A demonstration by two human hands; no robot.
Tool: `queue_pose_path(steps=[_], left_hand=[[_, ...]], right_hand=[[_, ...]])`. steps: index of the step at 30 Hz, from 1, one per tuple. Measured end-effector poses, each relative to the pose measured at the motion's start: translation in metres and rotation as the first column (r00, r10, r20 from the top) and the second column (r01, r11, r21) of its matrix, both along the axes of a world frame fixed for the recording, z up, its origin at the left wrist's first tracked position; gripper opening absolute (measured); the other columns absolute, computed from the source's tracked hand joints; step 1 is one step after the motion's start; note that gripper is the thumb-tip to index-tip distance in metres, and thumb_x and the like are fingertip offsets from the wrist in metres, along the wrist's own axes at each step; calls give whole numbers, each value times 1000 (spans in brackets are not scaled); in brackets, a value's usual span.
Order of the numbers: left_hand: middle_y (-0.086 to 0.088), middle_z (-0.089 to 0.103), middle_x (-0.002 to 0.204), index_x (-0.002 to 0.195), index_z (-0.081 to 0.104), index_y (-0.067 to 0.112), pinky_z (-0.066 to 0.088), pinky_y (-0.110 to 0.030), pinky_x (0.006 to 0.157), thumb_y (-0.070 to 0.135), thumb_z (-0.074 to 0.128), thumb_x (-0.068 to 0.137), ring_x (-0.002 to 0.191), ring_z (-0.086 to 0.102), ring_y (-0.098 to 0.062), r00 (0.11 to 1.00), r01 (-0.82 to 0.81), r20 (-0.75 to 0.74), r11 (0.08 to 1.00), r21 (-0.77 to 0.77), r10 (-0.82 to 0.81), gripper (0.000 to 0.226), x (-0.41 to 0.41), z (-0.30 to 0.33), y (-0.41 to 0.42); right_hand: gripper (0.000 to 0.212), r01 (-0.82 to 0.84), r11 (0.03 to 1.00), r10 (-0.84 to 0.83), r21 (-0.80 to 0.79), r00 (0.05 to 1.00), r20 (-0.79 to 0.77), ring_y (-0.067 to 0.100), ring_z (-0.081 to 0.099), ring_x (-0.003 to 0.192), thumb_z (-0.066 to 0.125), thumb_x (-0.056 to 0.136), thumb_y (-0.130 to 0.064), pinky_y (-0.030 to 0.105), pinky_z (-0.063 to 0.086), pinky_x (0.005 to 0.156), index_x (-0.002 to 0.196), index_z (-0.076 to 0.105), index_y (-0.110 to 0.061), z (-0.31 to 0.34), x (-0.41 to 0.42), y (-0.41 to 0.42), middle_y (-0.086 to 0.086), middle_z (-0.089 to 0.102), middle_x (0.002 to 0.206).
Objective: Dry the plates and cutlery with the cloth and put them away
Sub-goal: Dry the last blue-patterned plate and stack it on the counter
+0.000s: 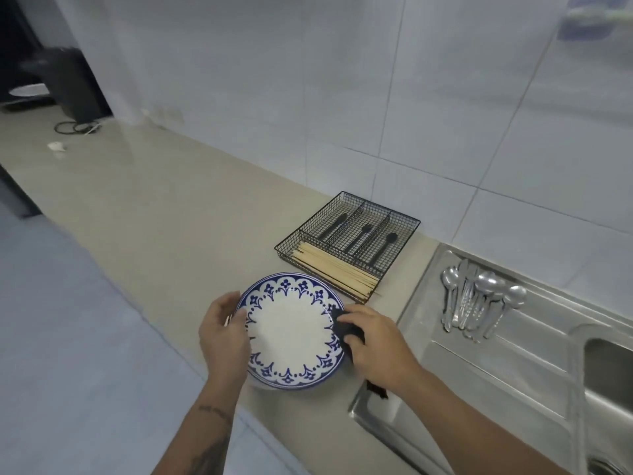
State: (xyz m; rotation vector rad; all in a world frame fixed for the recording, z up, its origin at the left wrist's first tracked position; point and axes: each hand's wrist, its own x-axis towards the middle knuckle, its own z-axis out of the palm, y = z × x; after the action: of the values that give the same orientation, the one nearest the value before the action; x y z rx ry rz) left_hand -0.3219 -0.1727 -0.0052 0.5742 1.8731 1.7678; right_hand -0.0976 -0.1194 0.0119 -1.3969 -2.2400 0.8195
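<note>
Step in hand, as we judge it: drying a plate. The plate (294,332) sits low in the centre of the frame, over the worktop (154,214) edge; our left hand (222,332) clamps its left rim. Our right hand (375,341) has its fingers curled on the dark cloth (349,332) at the right rim. Spoons (479,299) wait at right on the drainboard (513,365). Next: finish wiping and stow the plate, keeping the rim grip firm.

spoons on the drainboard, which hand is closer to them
Right. The right hand, gripping the dark cloth at the plate's right rim, sits nearer the spoons; the left hand holds the plate's far left edge.
</note>
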Motion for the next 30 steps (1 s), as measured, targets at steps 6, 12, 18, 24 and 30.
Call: queue_pose_path(steps=[6,12,18,24,30], left_hand=[[0,71,110,110,68,19,55,-31,88,-6,56,92,102,68,-14,996,-31,84,999,-9,31,32,-15,-16,3],[14,70,102,104,68,27,52,-30,87,2,57,90,102,65,-11,999,-48,-28,992,-113,45,31,-17,-16,5],[17,66,95,100,63,32,55,-28,73,0,49,88,90,65,-10,993,-66,-108,981,-185,46,37,-14,-17,6],[14,67,97,103,61,34,53,-31,71,0,47,86,94,64,-17,981,-96,-189,968,-230,52,41,-15,-24,9],[12,69,98,106,65,28,60,-42,76,-2,47,86,93,68,-21,989,-95,-128,968,-230,67,40,-17,-26,12]], right_hand=[[34,18,1000,-18,-16,1000,-8,6,48,119,64,88,-12,20,31,108,121,69,-21,-13,-23,6,-15,52,134],[32,94,992,-98,-79,993,-59,2,49,108,67,87,-9,15,33,101,117,70,-21,-18,-32,14,-16,55,122],[31,117,989,-122,-86,991,-52,4,53,104,68,88,-10,15,36,97,116,71,-22,-20,-37,16,-16,57,116],[29,117,988,-122,-97,991,-55,7,54,100,68,87,-10,16,39,93,112,72,-22,-18,-42,20,-16,58,109],[27,114,989,-120,-94,991,-61,7,53,97,69,86,-10,17,39,90,109,73,-23,-18,-45,24,-17,56,104]])
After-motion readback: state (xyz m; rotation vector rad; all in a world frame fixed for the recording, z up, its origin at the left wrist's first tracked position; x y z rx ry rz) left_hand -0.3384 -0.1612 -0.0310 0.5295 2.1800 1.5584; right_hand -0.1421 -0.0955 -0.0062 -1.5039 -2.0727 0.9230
